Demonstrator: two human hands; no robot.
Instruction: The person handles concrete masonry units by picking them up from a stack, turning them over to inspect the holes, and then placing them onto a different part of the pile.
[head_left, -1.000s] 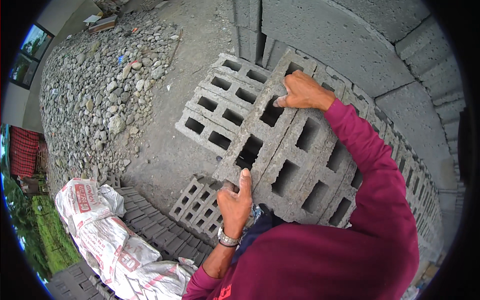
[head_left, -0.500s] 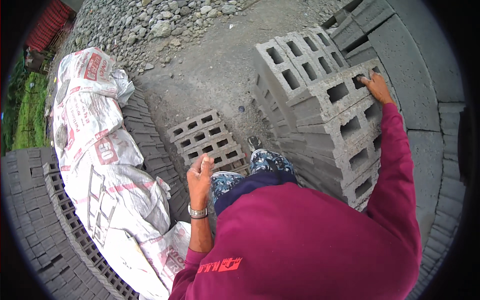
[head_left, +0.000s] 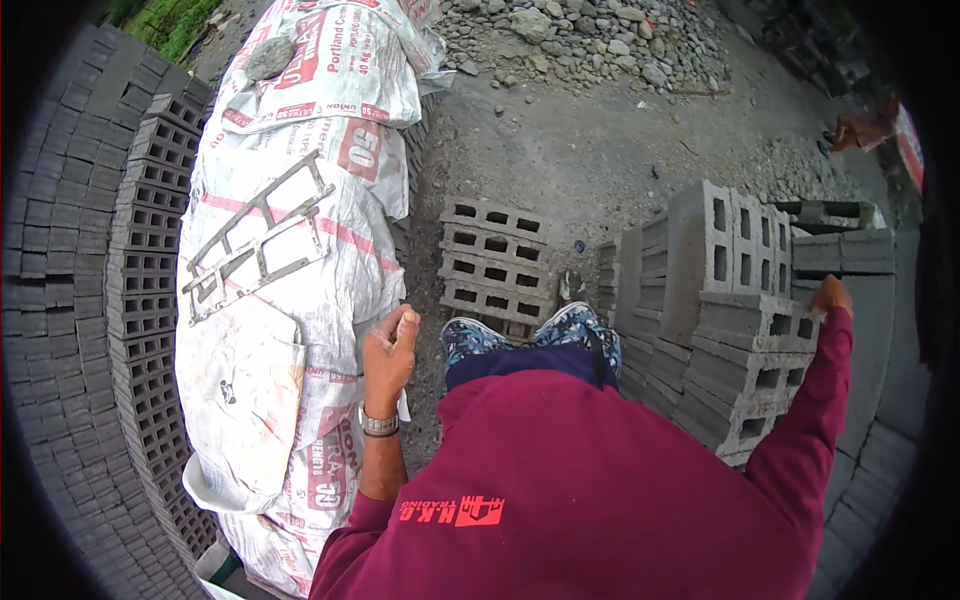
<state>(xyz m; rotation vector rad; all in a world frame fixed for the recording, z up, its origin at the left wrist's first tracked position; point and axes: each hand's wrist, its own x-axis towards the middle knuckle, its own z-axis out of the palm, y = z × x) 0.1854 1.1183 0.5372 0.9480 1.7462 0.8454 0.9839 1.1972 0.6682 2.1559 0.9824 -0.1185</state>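
Hand positions among stacked hollow blocks, seen from above. Nearest is the wearer's maroon long-sleeved shirt (head_left: 610,470), with a red emblem on its front; below its dark blue hem show patterned blue trousers (head_left: 580,335). The left hand (head_left: 390,355), with a metal-banded watch (head_left: 378,421) at the wrist, is raised beside the white sacks. Its grip is closed loosely, the fingers curled and the thumb uppermost, and no object is visible in it.

The right arm extends outward, and the right hand (head_left: 831,297) lies at the outer end of a grey hollow concrete block (head_left: 793,328). This block forms the top of the near part of the right-hand stack (head_left: 725,400), its openings facing the wearer. The fingers are largely hidden, so whether this grip is closed on the block cannot be told.

To the left, the printed white sacks (head_left: 365,240) form a long heap bearing a grey ladder-like frame (head_left: 262,238) and, farther up, a rounded stone (head_left: 270,58). Beyond the wearer's feet, a low group of hollow blocks (head_left: 495,258) rests on the ground. Past the sacks runs a tall row of hollow blocks (head_left: 150,300). Farthest ahead lies a bed of loose stones (head_left: 590,35); green plants (head_left: 170,22) occupy the upper left.
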